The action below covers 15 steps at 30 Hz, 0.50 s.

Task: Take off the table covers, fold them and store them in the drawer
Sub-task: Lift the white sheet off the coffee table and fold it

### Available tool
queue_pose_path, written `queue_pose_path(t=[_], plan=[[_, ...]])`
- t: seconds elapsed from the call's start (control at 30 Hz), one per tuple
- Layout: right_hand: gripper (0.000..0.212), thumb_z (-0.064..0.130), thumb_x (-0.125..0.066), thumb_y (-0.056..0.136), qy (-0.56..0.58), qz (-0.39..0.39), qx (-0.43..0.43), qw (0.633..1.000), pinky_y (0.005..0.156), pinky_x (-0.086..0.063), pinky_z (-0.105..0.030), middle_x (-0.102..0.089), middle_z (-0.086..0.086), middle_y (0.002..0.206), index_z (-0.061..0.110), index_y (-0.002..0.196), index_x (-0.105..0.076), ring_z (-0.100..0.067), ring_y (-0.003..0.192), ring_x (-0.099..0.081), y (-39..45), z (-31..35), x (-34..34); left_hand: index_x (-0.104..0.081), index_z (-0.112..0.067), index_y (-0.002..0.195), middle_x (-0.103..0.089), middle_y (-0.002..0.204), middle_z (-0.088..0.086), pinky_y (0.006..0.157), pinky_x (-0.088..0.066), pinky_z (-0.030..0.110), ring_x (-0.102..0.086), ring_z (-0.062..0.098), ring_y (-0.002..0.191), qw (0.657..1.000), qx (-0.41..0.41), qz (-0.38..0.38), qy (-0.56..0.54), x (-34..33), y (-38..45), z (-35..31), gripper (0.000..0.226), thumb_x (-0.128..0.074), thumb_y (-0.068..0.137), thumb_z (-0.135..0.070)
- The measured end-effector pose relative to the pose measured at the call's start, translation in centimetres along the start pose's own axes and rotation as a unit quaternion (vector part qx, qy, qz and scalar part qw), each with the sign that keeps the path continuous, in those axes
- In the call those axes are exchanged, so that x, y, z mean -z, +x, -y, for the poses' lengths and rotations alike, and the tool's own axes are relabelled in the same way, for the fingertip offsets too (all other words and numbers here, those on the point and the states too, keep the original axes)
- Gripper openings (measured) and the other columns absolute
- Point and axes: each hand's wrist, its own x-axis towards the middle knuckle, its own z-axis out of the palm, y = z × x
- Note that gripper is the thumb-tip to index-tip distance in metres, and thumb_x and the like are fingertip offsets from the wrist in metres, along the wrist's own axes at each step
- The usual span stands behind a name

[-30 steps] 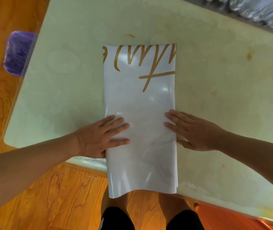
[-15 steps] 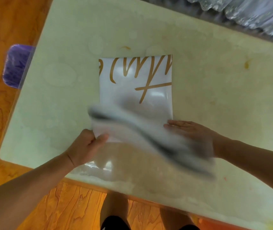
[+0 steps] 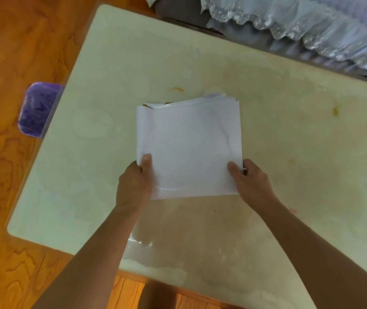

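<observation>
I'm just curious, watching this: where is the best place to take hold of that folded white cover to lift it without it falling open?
Probably the near edge of the folded cover, from the person's side: that edge looks like the closed fold, while loose layers fan out at the far edge. The left hand and right hand already pinch its two near corners, thumbs on top.

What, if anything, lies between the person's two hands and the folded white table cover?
Nothing does. The left hand and the right hand already grip the near corners of the folded table cover, thumbs on top. The drawer is out of view, so that path cannot be judged.
</observation>
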Motion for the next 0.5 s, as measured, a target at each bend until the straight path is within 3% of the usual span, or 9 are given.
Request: queue_pose_path(t=[0.1,0.2,0.27,0.37,0.43,0.5], plan=[[0.034,0.051,-0.047,0.098,-0.011,-0.015,-0.018,1.000,0.071,-0.043,-0.037,-0.060,-0.001,0.089,0.017,0.096,-0.054,-0.029,0.086,-0.058,0.0,0.8,-0.1,-0.045,-0.011,0.123,-0.066,0.109,0.016,0.084,-0.049,0.044,-0.063,0.040,0.102,0.997,-0.033,-0.057,-0.032,0.4,0.2,-1.5,0.037,-0.049,0.101,-0.040],[0.034,0.048,-0.046,0.099,-0.040,-0.023,-0.028,0.999,0.075,-0.040,-0.036,-0.057,-0.003,0.097,0.015,0.106,-0.052,-0.029,0.089,-0.053,-0.7,1.6,-0.4,-0.040,-0.015,0.142,-0.062,0.126,0.012,0.094,-0.050,0.045,-0.060,0.033,0.113,0.985,-0.109,-0.108,-0.080,0.8,1.9,-3.4,0.054,-0.055,0.099,-0.044],[0.038,0.047,-0.050,0.098,-0.035,-0.033,-0.016,0.999,0.077,-0.039,-0.036,-0.053,-0.004,0.103,0.012,0.115,-0.049,-0.028,0.092,-0.051,-0.7,2.5,-0.7,-0.045,-0.010,0.135,-0.063,0.123,0.013,0.086,-0.049,0.041,-0.061,0.035,0.111,0.986,-0.118,-0.100,-0.070,0.8,3.8,-5.1,0.049,-0.051,0.101,-0.046],[0.047,0.044,-0.057,0.095,0.080,-0.059,-0.003,0.995,0.085,-0.046,-0.039,-0.057,-0.002,0.113,0.016,0.131,-0.046,-0.028,0.103,-0.057,0.4,4.6,-0.6,-0.050,-0.007,0.105,-0.065,0.095,0.016,0.072,-0.041,0.038,-0.062,0.040,0.094,0.986,-0.117,-0.106,-0.058,0.8,5.5,-6.2,0.037,-0.044,0.105,-0.044],[0.045,0.038,-0.059,0.097,0.167,-0.066,0.027,0.983,0.087,-0.051,-0.039,-0.061,0.000,0.117,0.022,0.136,-0.045,-0.023,0.102,-0.061,1.7,6.0,-0.1,-0.053,-0.009,0.092,-0.062,0.082,0.009,0.070,-0.041,0.035,-0.062,0.033,0.083,0.976,-0.161,-0.082,-0.121,1.6,5.6,-5.5,0.038,-0.044,0.105,-0.044],[0.039,0.027,-0.060,0.099,0.260,-0.039,0.063,0.963,0.077,-0.053,-0.029,-0.063,0.007,0.114,0.027,0.136,-0.047,-0.011,0.095,-0.065,3.1,7.3,0.6,-0.065,-0.016,0.098,-0.073,0.090,0.003,0.076,-0.052,0.036,-0.070,0.025,0.088,0.962,-0.161,0.000,-0.220,2.5,5.3,-4.9,0.037,-0.045,0.105,-0.046]])
